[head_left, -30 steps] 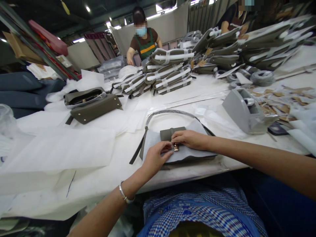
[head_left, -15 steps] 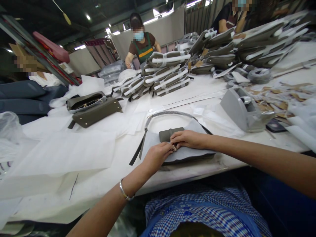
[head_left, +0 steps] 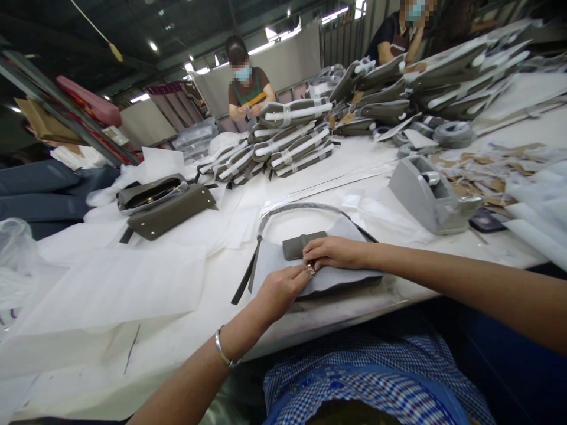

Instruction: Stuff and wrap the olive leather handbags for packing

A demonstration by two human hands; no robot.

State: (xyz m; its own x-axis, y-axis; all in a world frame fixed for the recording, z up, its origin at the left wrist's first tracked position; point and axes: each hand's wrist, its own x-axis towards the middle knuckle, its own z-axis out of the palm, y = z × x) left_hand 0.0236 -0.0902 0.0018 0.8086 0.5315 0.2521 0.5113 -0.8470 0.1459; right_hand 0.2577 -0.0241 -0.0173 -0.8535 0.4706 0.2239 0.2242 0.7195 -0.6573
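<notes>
A grey-olive handbag (head_left: 345,288) lies at the table's front edge, its handle (head_left: 305,206) arched away from me. A pale grey sheet (head_left: 271,260) covers most of its body, and a strap flap (head_left: 292,248) shows above the sheet. My left hand (head_left: 283,288) and my right hand (head_left: 332,252) meet at the middle of the bag. Both have their fingers closed around a small shiny metal clasp (head_left: 310,269). The fingertips partly hide it, so its exact shape does not show.
Another olive handbag (head_left: 170,213) lies on its side at the left. White paper sheets (head_left: 124,283) spread over the left of the table. A grey tape dispenser (head_left: 432,195) stands at the right, near paper tags (head_left: 487,171). Stacked wrapped bags (head_left: 296,139) and two co-workers are behind.
My hands stay on the clasp with hardly any movement. The view has shifted slightly. The co-worker opposite has brought both hands together in front of the body.
</notes>
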